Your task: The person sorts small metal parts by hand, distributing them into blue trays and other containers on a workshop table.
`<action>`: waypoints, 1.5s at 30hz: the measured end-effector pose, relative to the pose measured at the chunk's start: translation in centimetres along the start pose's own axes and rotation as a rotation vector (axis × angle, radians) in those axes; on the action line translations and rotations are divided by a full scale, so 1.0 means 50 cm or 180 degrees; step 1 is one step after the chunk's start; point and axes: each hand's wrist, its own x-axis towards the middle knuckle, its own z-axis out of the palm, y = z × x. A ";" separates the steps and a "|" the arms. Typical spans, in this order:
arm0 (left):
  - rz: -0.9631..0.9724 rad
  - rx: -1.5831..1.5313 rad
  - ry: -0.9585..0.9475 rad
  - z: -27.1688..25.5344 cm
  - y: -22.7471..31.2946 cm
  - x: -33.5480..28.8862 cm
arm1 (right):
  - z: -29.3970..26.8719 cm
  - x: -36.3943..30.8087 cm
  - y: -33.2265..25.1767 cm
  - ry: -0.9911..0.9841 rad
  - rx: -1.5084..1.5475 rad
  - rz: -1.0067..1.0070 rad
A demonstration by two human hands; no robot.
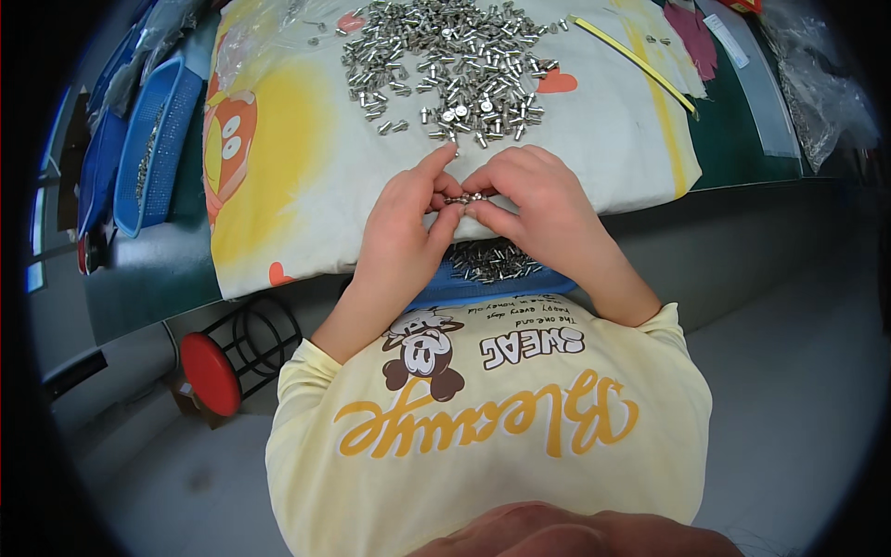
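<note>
Our left hand (406, 212) and right hand (538, 192) together pinch small metal fasteners (471, 198). Just beyond, we have a heap of loose fasteners (455, 70) on printed cloth (302, 167).

Person's left hand (404, 213) and right hand (536, 193) close together, both pinching small metal parts (470, 198); loose pile of silvery fasteners (450, 56) beyond, on printed cloth (297, 167); blue container (434, 294) holding metal pieces (497, 263) below the hands; red stool (212, 374) at lower left
</note>
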 end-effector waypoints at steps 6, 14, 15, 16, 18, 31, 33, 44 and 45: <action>-0.0085 -0.0333 -0.0845 -0.035 0.029 -0.010 | -0.048 -0.002 0.000 -0.0814 0.0028 -0.0145; 0.0329 0.0725 0.0357 -0.018 -0.016 0.054 | -0.001 0.020 0.013 0.0443 -0.0360 0.0391; 0.0440 0.1031 0.0430 -0.014 -0.024 0.061 | 0.007 0.027 0.016 0.0441 -0.0353 0.0379; 0.0408 0.0844 0.0441 -0.006 -0.021 0.066 | 0.014 0.033 0.017 0.0472 -0.0430 0.0202; 0.0339 0.0678 0.0377 -0.001 -0.019 0.071 | 0.018 0.039 0.020 0.0498 -0.0497 0.0018; 0.0411 0.0285 0.0205 -0.008 0.001 0.032 | -0.006 0.015 0.019 0.0186 0.0071 0.0197; 0.0349 0.0324 0.0174 -0.010 -0.002 0.035 | -0.004 0.016 0.019 0.0191 -0.0060 0.0075; 0.0629 0.0231 -0.0005 -0.025 -0.006 0.034 | -0.006 0.005 0.000 0.0041 -0.0029 -0.0009; 0.0606 0.0356 0.0080 -0.025 -0.006 0.032 | -0.004 0.005 0.002 0.0040 -0.0031 -0.0011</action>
